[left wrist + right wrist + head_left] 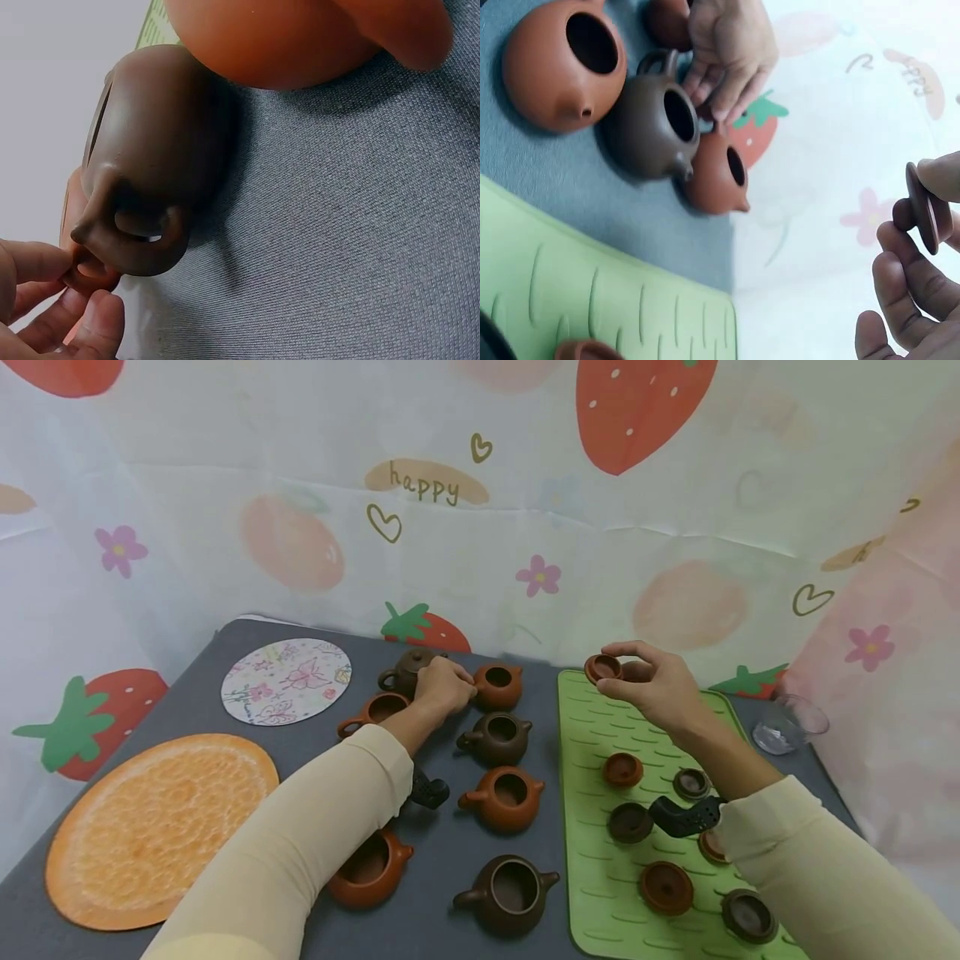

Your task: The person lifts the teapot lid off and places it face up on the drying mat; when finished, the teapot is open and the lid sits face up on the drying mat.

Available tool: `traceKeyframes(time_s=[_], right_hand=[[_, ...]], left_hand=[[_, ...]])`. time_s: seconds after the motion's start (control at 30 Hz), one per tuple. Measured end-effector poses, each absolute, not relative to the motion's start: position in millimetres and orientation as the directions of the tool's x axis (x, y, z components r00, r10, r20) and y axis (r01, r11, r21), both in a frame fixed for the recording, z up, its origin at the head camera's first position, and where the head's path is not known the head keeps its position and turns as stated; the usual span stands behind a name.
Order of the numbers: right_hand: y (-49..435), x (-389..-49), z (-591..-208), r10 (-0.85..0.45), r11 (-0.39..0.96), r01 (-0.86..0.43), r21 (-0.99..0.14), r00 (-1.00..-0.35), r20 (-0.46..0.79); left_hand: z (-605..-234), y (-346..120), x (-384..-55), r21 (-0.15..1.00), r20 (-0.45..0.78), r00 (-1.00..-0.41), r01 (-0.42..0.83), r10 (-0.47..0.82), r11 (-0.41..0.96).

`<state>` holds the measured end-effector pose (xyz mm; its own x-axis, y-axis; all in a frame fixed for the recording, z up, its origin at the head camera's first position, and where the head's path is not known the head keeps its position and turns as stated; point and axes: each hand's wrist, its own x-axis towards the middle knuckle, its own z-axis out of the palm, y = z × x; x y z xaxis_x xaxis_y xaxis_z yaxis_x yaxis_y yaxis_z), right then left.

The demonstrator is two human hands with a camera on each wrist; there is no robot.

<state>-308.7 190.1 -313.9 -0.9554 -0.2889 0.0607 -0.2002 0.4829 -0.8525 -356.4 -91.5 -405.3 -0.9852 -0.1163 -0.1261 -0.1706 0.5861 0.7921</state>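
Observation:
At the back of the table, my left hand pinches the handle of a reddish-brown lidless teapot. In the left wrist view that handle lies between thumb and fingertips, partly behind a dark brown teapot. My right hand holds a small reddish-brown teapot lid above the far left end of the green mat. The right wrist view shows the lid edge-on, its round knob turned toward the teapots. A dark teapot with its lid on stands left of my left hand.
Several lidless teapots, including an orange one and a dark one, stand in rows. Several lids, such as a red-brown one, lie on the green mat. A clear glass is at far right; orange and flowered round mats lie left.

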Motion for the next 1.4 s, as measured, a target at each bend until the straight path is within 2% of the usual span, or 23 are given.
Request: traceKeyframes(time_s=[0.57, 1.4], right_hand=[[231.8, -307.6, -317.8, -0.220, 0.568, -0.111, -0.816, -0.975, -0.020], [280.9, -312.2, -353.1, -0.158, 0.610, 0.050, -0.791, -0.970, -0.184]], left_hand=[[-402.6, -94.1, -356.4, 0.797, -0.137, -0.982, -0.187, -0.130, 0.574], [-405.1, -92.0, -357.2, 0.797, -0.134, -0.984, -0.175, -0.113, 0.578]])
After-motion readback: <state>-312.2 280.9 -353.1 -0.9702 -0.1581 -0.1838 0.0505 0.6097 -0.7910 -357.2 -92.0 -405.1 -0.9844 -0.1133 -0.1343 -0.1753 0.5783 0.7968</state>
